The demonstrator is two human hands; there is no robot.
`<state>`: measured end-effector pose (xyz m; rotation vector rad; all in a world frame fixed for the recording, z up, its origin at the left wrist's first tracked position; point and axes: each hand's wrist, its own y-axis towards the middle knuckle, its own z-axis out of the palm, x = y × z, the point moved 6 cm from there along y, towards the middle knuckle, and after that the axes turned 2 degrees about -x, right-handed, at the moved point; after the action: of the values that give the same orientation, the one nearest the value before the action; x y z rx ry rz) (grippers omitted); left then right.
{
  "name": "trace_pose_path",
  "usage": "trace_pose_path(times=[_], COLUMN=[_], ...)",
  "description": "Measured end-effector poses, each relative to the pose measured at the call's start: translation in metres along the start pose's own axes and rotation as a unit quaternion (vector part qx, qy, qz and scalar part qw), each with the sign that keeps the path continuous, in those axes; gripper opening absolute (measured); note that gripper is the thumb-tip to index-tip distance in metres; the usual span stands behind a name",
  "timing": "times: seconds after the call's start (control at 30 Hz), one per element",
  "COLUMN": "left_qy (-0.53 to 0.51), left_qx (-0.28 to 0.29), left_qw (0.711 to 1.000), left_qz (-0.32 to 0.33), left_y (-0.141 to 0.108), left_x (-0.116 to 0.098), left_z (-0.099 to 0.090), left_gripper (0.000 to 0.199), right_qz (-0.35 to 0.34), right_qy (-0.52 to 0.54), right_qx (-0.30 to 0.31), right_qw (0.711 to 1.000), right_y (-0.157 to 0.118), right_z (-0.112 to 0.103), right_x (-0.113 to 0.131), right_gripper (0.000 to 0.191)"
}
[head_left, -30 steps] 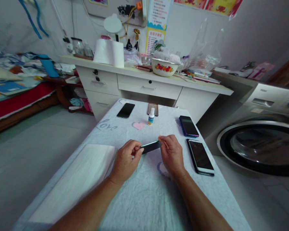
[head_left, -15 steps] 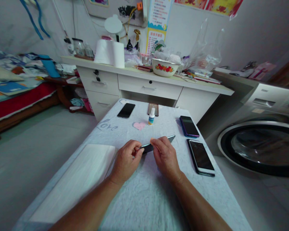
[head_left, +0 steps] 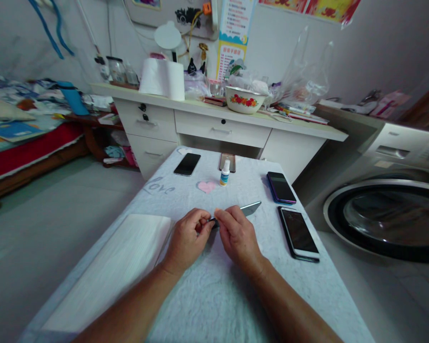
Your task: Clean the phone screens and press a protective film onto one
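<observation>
My left hand point(head_left: 188, 238) pinches the near-left end of a dark, thin phone point(head_left: 250, 208), tilted above the table. My right hand point(head_left: 238, 236) is closed at the phone's edge, close beside the left fingers; whether it holds something small besides is hidden. The phone's far end sticks out to the right beyond my right knuckles. A small white spray bottle point(head_left: 225, 173) stands upright behind my hands, in front of a phone case point(head_left: 230, 161). Left of it lies a black phone point(head_left: 188, 164).
The cloth-covered table point(head_left: 214, 305) bears a folded white cloth point(head_left: 117, 267) at left and two phones point(head_left: 281, 187), point(head_left: 300, 232) at right. Behind stands a white desk point(head_left: 223, 125) with a flowered bowl point(head_left: 243, 101); a washing machine point(head_left: 396, 190) is at right.
My right hand has slid left along the phone towards my left hand, uncovering more of its far end. My left hand has barely moved.
</observation>
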<state>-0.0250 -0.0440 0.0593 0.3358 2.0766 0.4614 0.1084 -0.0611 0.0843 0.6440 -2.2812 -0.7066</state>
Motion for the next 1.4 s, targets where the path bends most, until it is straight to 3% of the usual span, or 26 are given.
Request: trace_pose_path(times=[0.6, 1.1, 1.4], left_qy=[-0.016, -0.006, -0.011], left_qx=[0.01, 0.006, 0.007], left_qw=[1.0, 1.0, 1.0], left_qz=[-0.007, -0.014, -0.009], left_y=[0.0, -0.001, 0.0], left_x=[0.005, 0.004, 0.003], left_z=[0.003, 0.003, 0.002], left_gripper=[0.007, 0.004, 0.003], right_qz=[-0.024, 0.013, -0.02], right_qy=[-0.027, -0.035, -0.017], right_qx=[0.022, -0.013, 0.012], right_qw=[0.999, 0.999, 1.0], right_y=[0.001, -0.001, -0.001], right_z=[0.003, -0.005, 0.002], right_x=[0.011, -0.006, 0.004], right_gripper=[0.025, 0.025, 0.022])
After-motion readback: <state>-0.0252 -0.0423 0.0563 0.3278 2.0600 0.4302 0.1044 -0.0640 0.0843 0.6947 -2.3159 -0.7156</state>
